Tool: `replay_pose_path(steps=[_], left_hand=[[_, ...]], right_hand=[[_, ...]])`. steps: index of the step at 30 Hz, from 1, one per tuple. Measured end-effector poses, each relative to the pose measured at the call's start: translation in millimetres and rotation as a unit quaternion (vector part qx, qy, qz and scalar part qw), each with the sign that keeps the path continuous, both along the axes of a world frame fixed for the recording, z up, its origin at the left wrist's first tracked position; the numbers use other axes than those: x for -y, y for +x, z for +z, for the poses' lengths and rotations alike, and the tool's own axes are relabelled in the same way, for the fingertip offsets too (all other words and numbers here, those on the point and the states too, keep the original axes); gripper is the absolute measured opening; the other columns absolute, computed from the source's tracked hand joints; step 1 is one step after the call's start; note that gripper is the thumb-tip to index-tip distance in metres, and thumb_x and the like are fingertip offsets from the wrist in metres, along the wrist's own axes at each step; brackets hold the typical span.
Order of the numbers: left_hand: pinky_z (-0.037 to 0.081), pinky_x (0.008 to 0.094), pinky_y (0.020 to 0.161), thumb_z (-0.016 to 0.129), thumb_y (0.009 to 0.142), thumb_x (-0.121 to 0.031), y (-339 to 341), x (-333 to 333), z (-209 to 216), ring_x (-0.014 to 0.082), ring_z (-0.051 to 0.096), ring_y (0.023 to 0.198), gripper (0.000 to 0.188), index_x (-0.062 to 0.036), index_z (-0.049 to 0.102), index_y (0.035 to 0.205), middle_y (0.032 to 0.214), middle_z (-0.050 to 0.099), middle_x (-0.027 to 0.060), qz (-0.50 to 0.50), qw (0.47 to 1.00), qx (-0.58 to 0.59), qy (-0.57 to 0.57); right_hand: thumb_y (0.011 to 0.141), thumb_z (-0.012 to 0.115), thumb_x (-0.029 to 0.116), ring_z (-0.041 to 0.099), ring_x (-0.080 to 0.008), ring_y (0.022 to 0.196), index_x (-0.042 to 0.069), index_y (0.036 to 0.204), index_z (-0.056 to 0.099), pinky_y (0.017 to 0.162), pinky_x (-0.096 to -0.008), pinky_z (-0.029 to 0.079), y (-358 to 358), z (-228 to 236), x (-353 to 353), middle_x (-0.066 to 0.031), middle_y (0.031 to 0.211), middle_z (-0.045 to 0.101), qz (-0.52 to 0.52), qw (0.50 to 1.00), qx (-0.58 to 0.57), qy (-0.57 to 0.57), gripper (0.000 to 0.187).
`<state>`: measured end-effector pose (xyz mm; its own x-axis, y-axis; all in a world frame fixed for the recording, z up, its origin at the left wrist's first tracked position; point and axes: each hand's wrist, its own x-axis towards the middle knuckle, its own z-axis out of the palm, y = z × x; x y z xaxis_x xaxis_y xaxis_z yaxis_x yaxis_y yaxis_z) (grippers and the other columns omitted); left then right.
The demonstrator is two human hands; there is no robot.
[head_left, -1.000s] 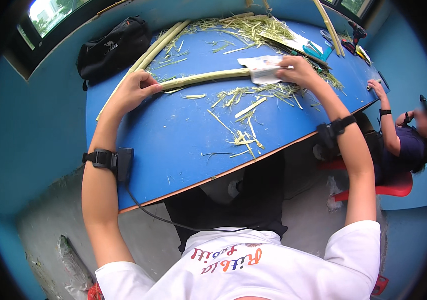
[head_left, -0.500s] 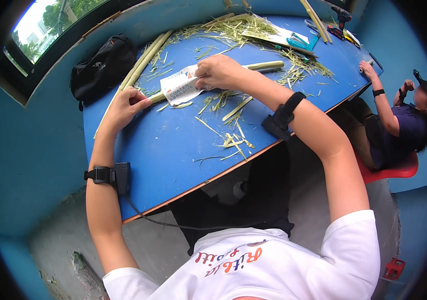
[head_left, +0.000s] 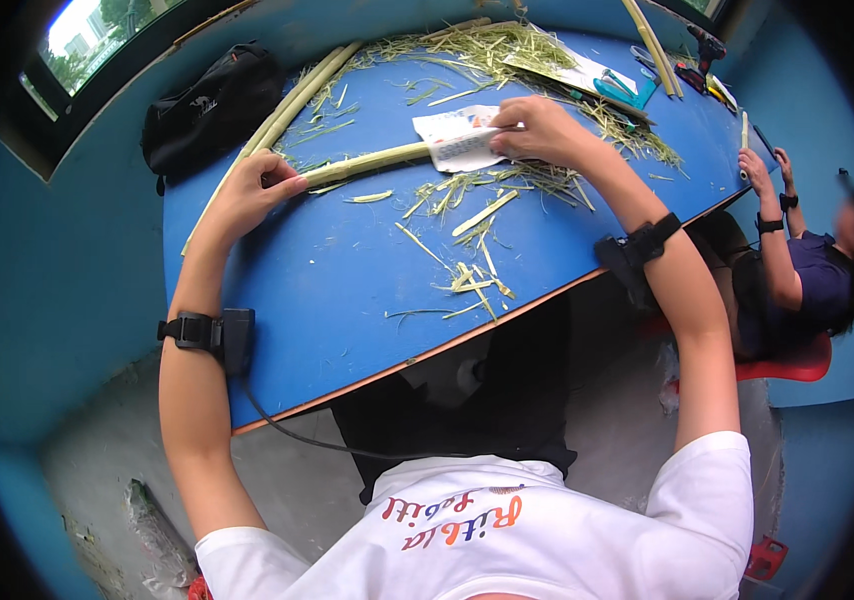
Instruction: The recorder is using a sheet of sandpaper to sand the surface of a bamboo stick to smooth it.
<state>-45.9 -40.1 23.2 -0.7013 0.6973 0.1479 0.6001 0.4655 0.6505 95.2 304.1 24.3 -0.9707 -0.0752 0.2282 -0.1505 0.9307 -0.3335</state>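
A pale green peeled stalk (head_left: pixel 372 163), like bamboo or cane, lies across the blue table (head_left: pixel 317 330). Its left end is pinched between the thumb and fingers of my left hand (head_left: pixel 260 188). Farther along, my right hand (head_left: pixel 539 132) grips a sheet of sandpaper (head_left: pixel 459 140), printed side outward, folded over the stalk. The sandpaper and my fingers hide the stalk's right part. Green shavings (head_left: pixel 470 280) are scattered in front of the stalk, with a loose split strip (head_left: pixel 484 214) among them.
Long stalks (head_left: pixel 297 105) lie along the table's left side beside a black bag (head_left: pixel 212 110). At the back are piled shavings (head_left: pixel 447 55), a teal tool (head_left: pixel 627 88) and a cordless drill (head_left: pixel 704 55). To the right, another person (head_left: pixel 797 260) sits holding a stick.
My right hand and the sandpaper have slid right along the stalk, baring more of its left part. My left hand still holds the end. The other person has raised a stick.
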Motion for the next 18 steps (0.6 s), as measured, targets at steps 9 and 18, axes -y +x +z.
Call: replay_pose_path(steps=[9, 18], left_hand=[[0.043, 0.0247, 0.067, 0.068, 0.08, -0.021, -2.1, 2.3, -1.4, 0.011, 0.052, 0.075, 0.024, 0.0015, 0.062, 0.084, 0.08, 0.055, 0.0046, -0.01, 1.0, -0.004, -0.001], [0.04, 0.0226, 0.061, 0.068, 0.08, -0.024, -0.4, -3.0, -3.4, 0.008, 0.047, 0.067, 0.024, -0.0015, 0.061, 0.084, 0.072, 0.054, 0.0006, 0.003, 1.0, 0.018, -0.003]], right_hand=[[0.074, 0.066, 0.03, 0.06, -0.0304, 0.084, 0.009, 0.096, 0.068, 0.075, -0.0397, 0.047, -50.9, -2.3, 88.6, -0.0125, 0.086, 0.063, 0.089, 0.992, -0.008, 0.085, 0.03], [0.076, 0.065, 0.019, 0.057, -0.0255, 0.078, 0.0, 0.093, 0.065, 0.07, -0.0356, 0.044, 8.9, -0.8, -3.4, -0.0116, 0.079, 0.057, -0.011, 0.999, -0.02, 0.041, 0.026]])
